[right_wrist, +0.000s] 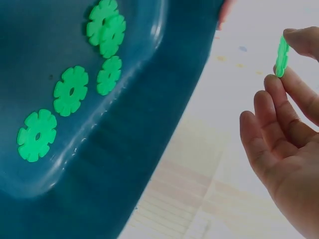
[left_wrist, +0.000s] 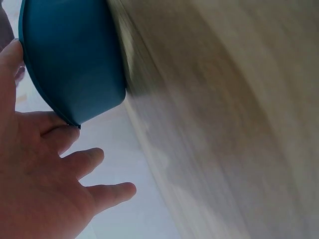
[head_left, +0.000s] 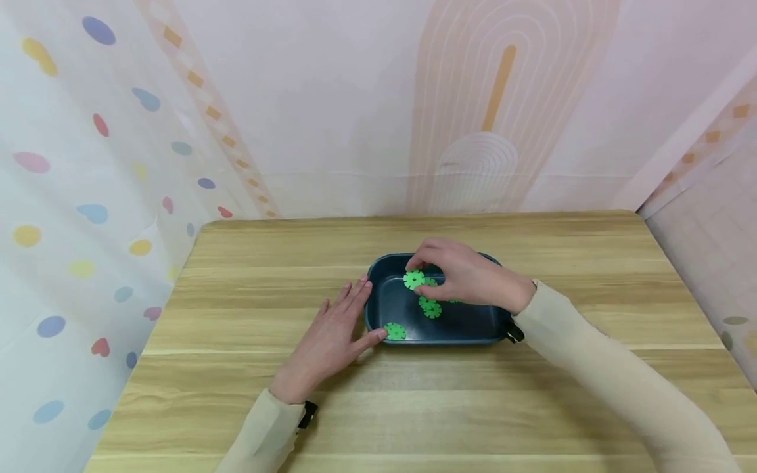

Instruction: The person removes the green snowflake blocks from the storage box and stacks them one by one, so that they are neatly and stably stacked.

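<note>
My right hand (head_left: pixel 464 272) pinches a bright green snowflake building disc (head_left: pixel 414 280) between thumb and forefinger. In the right wrist view that disc (right_wrist: pixel 282 56) is seen nearly edge-on at the fingertips, above the dark teal plastic basin (head_left: pixel 473 326). Several more green discs (right_wrist: pixel 71 91) lie on the basin floor, two of them overlapping. One disc (head_left: pixel 395 331) lies near the front left corner. My left hand (head_left: pixel 331 338) touches the basin's left end with fingers extended and spread, its thumb on the front rim. The left wrist view shows these fingertips against the basin wall (left_wrist: pixel 72 59).
The basin stands on a wood-grain table (head_left: pixel 266 289). Behind the table hangs a pale patterned curtain (head_left: pixel 331 105), with coloured spots at the left. Part of a black wrist strap (head_left: pixel 307 414) shows at the left sleeve.
</note>
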The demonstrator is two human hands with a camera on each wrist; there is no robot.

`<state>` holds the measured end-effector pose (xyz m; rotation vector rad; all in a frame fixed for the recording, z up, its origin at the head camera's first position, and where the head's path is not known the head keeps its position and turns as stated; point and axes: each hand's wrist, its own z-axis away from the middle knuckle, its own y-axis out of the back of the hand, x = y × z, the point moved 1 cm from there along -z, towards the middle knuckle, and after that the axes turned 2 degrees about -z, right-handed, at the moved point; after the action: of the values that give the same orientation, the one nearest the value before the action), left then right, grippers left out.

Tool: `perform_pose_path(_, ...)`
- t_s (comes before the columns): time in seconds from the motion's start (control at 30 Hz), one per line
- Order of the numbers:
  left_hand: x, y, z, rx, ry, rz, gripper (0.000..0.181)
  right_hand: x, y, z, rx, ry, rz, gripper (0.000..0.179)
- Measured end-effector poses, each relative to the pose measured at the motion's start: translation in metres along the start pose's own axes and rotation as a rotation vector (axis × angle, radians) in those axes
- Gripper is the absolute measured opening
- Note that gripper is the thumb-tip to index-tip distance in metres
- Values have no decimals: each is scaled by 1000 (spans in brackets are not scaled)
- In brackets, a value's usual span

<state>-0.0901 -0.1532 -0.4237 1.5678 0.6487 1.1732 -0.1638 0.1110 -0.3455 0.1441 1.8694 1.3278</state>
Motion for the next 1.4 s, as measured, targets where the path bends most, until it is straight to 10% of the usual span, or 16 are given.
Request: perform_pose_path(1.4, 0, 0, 2, -6, 0, 13, 92, -24, -42, 72, 80, 67, -2, 29)
